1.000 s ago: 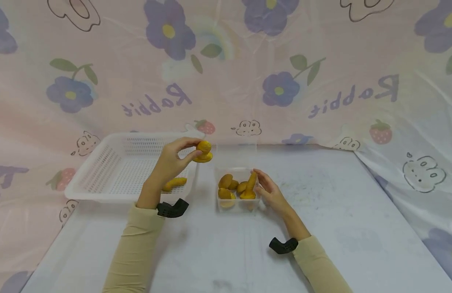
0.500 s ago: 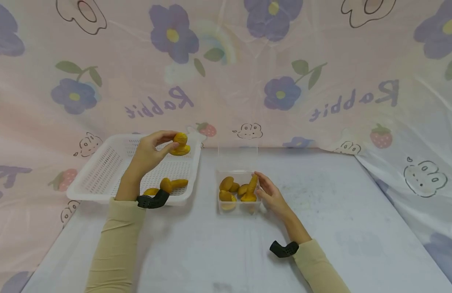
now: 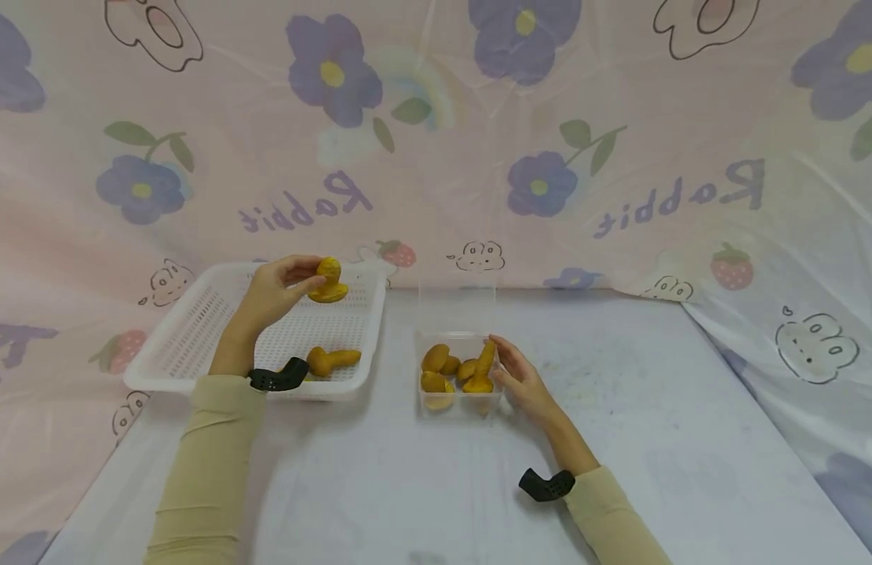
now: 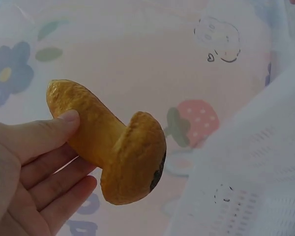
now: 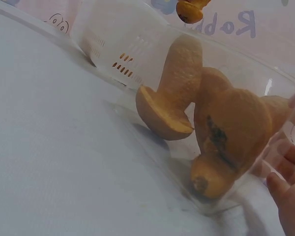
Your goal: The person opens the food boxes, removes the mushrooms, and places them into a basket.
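My left hand pinches a yellow-brown mushroom by its stem, thumb on one side and fingers on the other, above the white basket. The left wrist view shows its thick stem and rounded cap, with a dark patch on the cap's edge. My right hand holds the right side of a clear plastic box on the table. Inside the box are several mushrooms, one with its stem pointing up by the right wall. Part of the right hand lies behind the box wall in the right wrist view.
The white perforated basket stands on the left of the table, with a mushroom near its front right corner. Behind the box its clear lid stands raised. A printed curtain hangs along the table's back edge.
My left hand has carried the mushroom leftwards, from near the box to over the basket, uncovering the mushroom lying there. The right hand stays at the box.
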{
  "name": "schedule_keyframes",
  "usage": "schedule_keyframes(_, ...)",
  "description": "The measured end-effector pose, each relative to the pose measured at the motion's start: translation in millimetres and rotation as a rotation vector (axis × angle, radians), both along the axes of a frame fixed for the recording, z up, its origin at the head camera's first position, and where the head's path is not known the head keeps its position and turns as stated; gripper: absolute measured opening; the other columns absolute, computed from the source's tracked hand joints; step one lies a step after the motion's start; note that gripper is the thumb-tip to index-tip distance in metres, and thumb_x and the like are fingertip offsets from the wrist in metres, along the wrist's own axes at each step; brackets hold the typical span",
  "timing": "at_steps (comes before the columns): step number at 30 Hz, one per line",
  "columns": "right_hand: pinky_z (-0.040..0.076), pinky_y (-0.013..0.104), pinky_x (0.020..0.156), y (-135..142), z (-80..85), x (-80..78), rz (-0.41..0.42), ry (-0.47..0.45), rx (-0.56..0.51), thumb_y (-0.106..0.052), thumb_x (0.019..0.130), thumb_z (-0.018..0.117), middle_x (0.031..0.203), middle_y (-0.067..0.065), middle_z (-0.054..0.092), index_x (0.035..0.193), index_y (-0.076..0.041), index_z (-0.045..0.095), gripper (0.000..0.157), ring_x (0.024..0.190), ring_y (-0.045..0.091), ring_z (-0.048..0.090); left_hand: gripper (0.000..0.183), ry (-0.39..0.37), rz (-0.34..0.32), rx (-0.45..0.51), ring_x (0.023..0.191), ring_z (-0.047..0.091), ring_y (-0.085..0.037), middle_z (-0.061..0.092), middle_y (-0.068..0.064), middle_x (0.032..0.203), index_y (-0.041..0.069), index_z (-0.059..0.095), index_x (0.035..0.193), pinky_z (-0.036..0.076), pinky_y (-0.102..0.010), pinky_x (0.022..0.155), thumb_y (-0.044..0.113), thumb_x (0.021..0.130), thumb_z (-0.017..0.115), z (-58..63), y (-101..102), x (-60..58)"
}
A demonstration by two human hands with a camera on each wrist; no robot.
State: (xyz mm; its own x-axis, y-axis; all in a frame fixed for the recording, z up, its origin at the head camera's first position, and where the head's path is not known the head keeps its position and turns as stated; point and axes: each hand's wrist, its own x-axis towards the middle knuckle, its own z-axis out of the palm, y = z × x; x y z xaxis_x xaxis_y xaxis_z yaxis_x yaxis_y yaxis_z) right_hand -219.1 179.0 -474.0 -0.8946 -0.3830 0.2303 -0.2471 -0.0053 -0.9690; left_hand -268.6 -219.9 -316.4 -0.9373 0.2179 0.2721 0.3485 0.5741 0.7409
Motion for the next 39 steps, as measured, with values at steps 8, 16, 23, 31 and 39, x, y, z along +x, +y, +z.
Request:
schedule_keyframes(8, 0.008, 0.055, 0.118, -0.8, 0.9, 0.6, 0.003, -0.002, -0.014, -0.004, 0.099, 0.044, 0.158, 0.031, 0.016, 0.15, 0.005, 0.017, 0.058, 0.149, 0.045, 0.005, 0.043, -0.09, -0.008, -0.07, 0.122, 0.057, -0.038, 0.06, -0.023, 0.131, -0.002, 0.053, 0.132, 0.052, -0.026, 0.102, 0.024, 0.098, 0.057, -7.6, -8.6, -6.9)
schedule_keyframes(16, 0.007, 0.059, 0.119, -0.8, -0.8, -0.9, 0.012, 0.005, -0.014, -0.002, 0.099, 0.043, 0.157, 0.032, 0.017, 0.15, 0.005, 0.017, 0.058, 0.149, 0.046, 0.006, 0.041, -0.142, -0.035, -0.191, 0.119, 0.059, -0.042, 0.062, -0.027, 0.126, -0.002, 0.056, 0.129, 0.048, -0.054, 0.104, 0.022, 0.097, 0.059, -19.7, -20.5, -15.5)
schedule_keyframes(23, 0.007, 0.06, 0.119, -0.9, -0.9, -0.9, 0.006, 0.01, -0.012, -0.001, 0.099, 0.043, 0.157, 0.033, 0.017, 0.15, 0.006, 0.017, 0.058, 0.149, 0.047, 0.005, 0.04, -0.203, -0.049, -0.303, 0.119, 0.058, -0.042, 0.062, -0.026, 0.126, -0.002, 0.057, 0.129, 0.048, -0.056, 0.103, 0.021, 0.097, 0.059, -26.0, -24.1, -19.6)
schedule_keyframes(31, 0.008, 0.058, 0.119, -2.3, -2.5, -1.6, 0.002, 0.009, -0.01, 0.001, 0.097, 0.042, 0.157, 0.032, 0.018, 0.15, 0.005, 0.017, 0.059, 0.149, 0.045, 0.007, 0.042, -0.235, -0.079, -0.359, 0.124, 0.054, -0.045, 0.056, -0.028, 0.134, -0.004, 0.053, 0.133, 0.046, -0.057, 0.106, 0.021, 0.099, 0.054, -37.2, -28.4, -19.0)
schedule_keyframes(39, 0.009, 0.051, 0.121, -2.0, 0.7, -0.8, 0.0, 0.008, -0.01, -0.002, 0.098, 0.043, 0.158, 0.031, 0.016, 0.15, 0.005, 0.017, 0.059, 0.15, 0.044, 0.006, 0.041, -0.214, -0.079, -0.334, 0.123, 0.056, -0.043, 0.058, -0.026, 0.133, -0.004, 0.054, 0.132, 0.047, -0.055, 0.105, 0.021, 0.099, 0.053, -34.4, -26.6, -17.0)
